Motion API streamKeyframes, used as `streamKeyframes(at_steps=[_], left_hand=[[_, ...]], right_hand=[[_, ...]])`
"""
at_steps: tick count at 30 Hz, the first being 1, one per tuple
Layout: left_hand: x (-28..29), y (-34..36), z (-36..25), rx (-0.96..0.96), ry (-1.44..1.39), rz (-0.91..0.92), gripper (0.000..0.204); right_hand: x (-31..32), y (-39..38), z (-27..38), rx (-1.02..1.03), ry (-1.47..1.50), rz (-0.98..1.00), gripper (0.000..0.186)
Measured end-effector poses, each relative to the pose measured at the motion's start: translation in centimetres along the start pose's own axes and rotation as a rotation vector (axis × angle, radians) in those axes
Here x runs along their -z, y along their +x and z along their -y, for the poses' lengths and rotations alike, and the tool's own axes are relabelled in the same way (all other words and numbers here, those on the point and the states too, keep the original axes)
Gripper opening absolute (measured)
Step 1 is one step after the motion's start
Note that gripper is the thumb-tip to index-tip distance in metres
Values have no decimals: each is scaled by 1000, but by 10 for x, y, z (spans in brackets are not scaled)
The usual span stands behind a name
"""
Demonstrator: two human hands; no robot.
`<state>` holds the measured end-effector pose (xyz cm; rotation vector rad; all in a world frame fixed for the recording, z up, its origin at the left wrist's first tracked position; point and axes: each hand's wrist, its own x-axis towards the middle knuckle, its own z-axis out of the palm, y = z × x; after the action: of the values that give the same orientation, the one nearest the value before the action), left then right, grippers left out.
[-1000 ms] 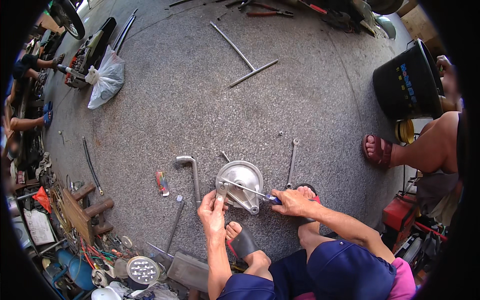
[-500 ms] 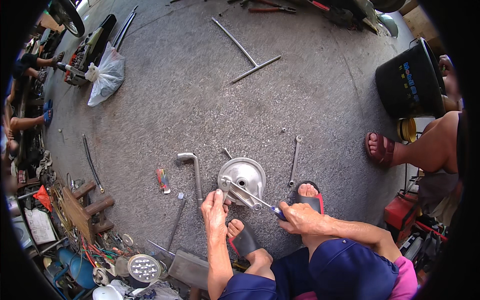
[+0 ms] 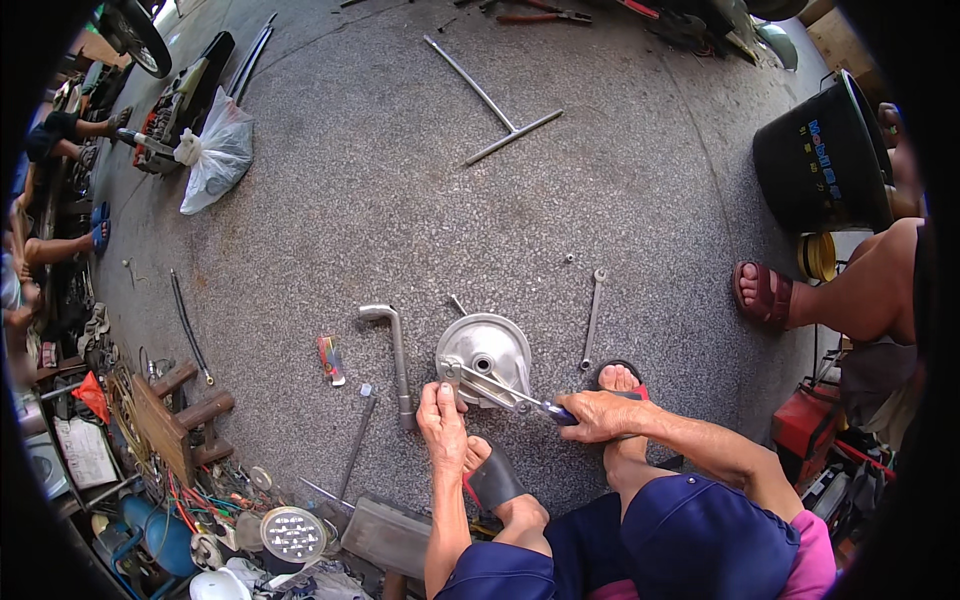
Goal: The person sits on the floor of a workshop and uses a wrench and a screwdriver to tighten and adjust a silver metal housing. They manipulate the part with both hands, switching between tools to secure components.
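A round silver brake drum plate (image 3: 508,345) with a centre hole and a projecting arm sits on the ground in front of my feet. My left hand (image 3: 441,425) grips the plate at its near left edge, fingers and thumb closed round a small lever there. My right hand (image 3: 600,416) is wrapped round the dark blue handle of a screwdriver (image 3: 557,411). Its shaft runs leftward over the near part of the plate, beside the arm. The tip reaches toward the lever by my left hand; whether it touches is too small to tell.
Nearby lie an L-shaped socket wrench (image 3: 398,355), a combination wrench (image 3: 593,320), a small colourful packet (image 3: 330,360) and a dark rod (image 3: 357,440). A T-handle wrench (image 3: 512,132) lies farther off. Another person's sandalled foot (image 3: 765,295) and a black bucket (image 3: 820,160) are at right.
My right hand has moved slightly away from me, and the screwdriver now lies at a flatter angle over the plate. The left hand keeps its grip.
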<state>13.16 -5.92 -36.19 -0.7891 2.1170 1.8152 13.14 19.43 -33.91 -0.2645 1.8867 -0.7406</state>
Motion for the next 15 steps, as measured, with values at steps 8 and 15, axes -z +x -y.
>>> streamKeyframes(at_steps=[8, 15], left_hand=[[-10, -11, -21, 56, 283, -81, 29], [8, -6, 1, 64, 43, -10, 28]], right_hand=[[3, 2, -9, -34, -71, -82, 31], [-10, 8, 13, -30, 40, -66, 34]])
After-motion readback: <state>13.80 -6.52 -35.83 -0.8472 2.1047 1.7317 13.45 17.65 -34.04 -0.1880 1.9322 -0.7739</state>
